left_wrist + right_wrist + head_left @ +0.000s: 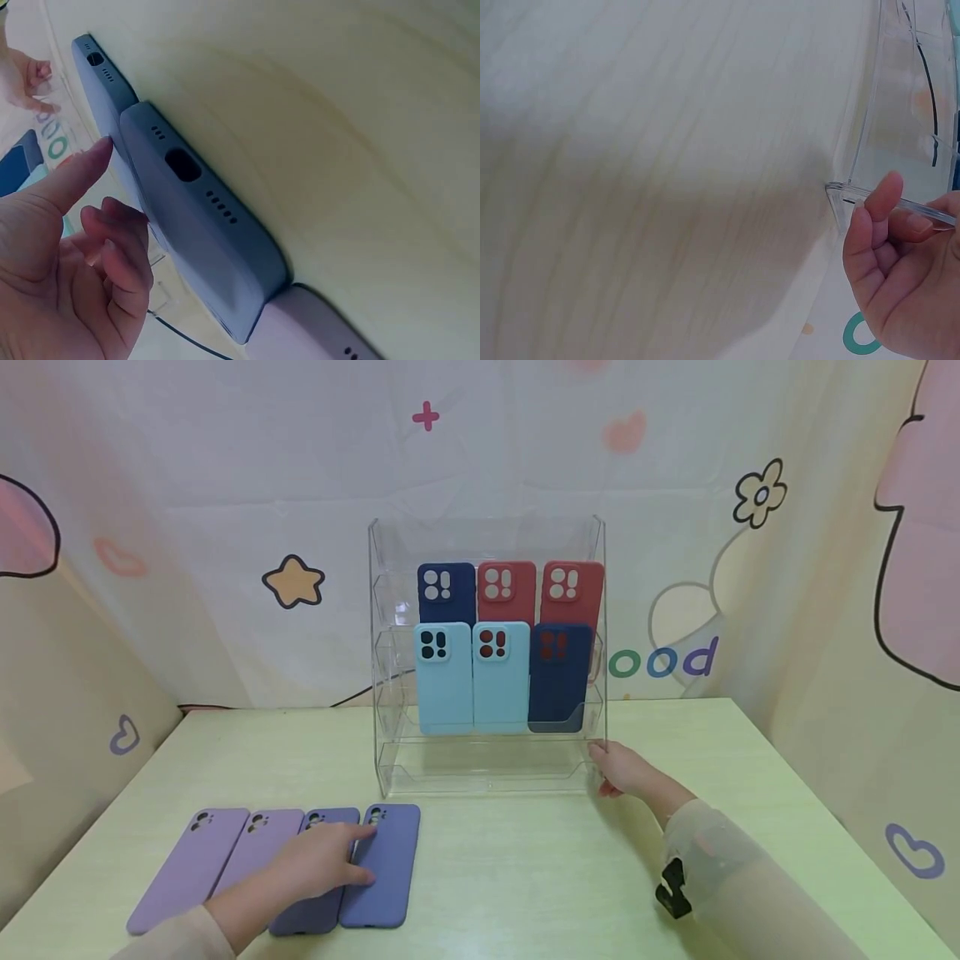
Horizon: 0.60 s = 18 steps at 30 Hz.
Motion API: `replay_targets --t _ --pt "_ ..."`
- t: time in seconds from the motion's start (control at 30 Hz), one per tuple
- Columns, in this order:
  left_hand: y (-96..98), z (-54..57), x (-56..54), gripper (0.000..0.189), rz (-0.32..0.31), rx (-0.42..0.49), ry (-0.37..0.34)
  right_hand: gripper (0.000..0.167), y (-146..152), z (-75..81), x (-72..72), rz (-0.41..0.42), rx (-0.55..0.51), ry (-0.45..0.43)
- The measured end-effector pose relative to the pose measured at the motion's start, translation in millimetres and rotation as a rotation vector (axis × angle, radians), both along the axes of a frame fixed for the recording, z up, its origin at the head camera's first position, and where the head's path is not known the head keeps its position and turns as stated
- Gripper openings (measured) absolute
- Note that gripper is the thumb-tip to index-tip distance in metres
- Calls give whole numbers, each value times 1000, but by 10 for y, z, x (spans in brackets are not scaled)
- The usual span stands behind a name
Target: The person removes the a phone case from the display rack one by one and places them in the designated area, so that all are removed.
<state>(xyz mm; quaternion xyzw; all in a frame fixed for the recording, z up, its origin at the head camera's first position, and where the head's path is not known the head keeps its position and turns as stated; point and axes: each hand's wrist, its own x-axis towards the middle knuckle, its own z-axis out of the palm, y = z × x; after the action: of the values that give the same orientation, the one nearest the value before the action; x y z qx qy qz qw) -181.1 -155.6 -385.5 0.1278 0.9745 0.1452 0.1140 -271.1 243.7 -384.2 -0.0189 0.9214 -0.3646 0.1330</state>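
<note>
Several phone cases lie side by side at the front left of the table. My left hand (315, 860) reaches over the rightmost one, a blue-purple phone case (392, 868), its thumb and index finger spread at that case's left part. Beneath this hand is a darker purple phone case (303, 912), partly covered. In the left wrist view, the thumb extends toward the far case and the other fingers bend loosely. My right hand (626, 768) pinches the lower right side panel of a clear acrylic display rack (487, 782) between thumb and fingers.
Two lilac phone cases (191, 864) lie further left. On the rack, light blue cases (444, 693) and a dark blue case (558, 693) stand in front of another dark blue case (447, 593) and two red cases (507, 593). A patterned curtain (300, 527) hangs behind the table.
</note>
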Motion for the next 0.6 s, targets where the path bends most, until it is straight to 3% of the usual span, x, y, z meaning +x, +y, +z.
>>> replay_targets --t 0.2,0.27,0.47,0.6 --pt "-42 2 -22 64 13 -38 -3 51 -10 22 -6 0 0 6" --pt "-43 17 -28 58 15 -4 16 51 -11 28 -5 2 2 9" --pt "-5 173 -125 40 -3 262 144 51 -4 23 2 1 0 12" --pt "35 287 -222 38 -34 431 188 50 4 0 0 -1 -6 5"
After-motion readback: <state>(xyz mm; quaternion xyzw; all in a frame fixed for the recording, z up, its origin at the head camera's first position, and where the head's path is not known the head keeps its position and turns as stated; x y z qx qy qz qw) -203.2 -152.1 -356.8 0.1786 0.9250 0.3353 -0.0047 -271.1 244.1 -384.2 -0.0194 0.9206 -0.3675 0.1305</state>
